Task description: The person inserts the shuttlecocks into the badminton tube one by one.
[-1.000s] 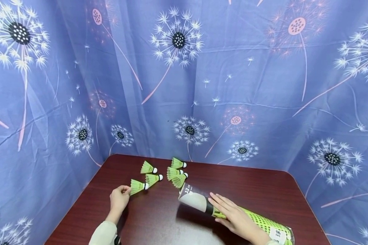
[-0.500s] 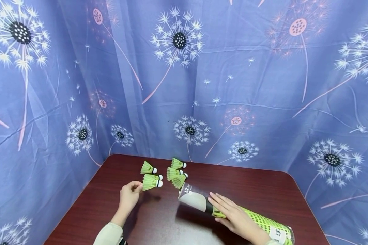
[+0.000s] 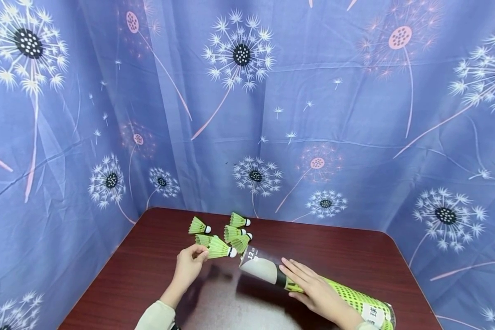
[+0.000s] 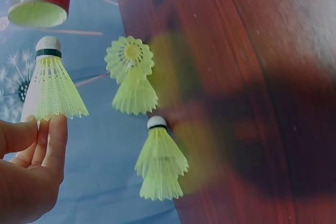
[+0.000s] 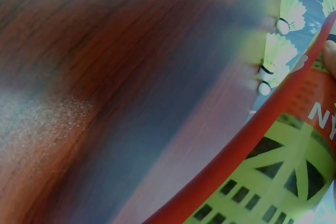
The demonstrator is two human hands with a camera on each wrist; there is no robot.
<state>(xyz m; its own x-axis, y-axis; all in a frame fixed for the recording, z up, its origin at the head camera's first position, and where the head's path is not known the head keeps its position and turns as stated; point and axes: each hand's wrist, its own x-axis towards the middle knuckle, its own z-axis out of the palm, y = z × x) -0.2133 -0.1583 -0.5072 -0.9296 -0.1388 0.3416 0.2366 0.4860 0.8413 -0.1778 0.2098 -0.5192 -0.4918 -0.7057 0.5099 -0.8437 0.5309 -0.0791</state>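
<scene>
My left hand point(image 3: 189, 266) pinches a yellow-green shuttlecock point(image 3: 219, 249) by the rim of its skirt, with thumb and fingertips. The white cork points right, close to the mouth of a shuttlecock tube point(image 3: 261, 270). In the left wrist view the held shuttlecock point(image 4: 52, 87) stands cork first just below the open tube end point(image 4: 39, 14). My right hand point(image 3: 315, 293) holds the tube from above, fingers across it and thumb on the near side. The tube lies slanted, its mouth end raised over a shadow. Yellow-green netting pattern shows toward its far right end.
Behind the left hand lie two loose shuttlecocks point(image 3: 198, 225), one partly covered by the held one. A cluster of several more point(image 3: 239, 220) sits beyond the tube's mouth. A patterned blue curtain point(image 3: 297, 114) borders the dark red table point(image 3: 338, 252).
My left hand has lifted the shuttlecock off the table and carried it rightward toward the tube's mouth. The right hand and tube have stayed in place.
</scene>
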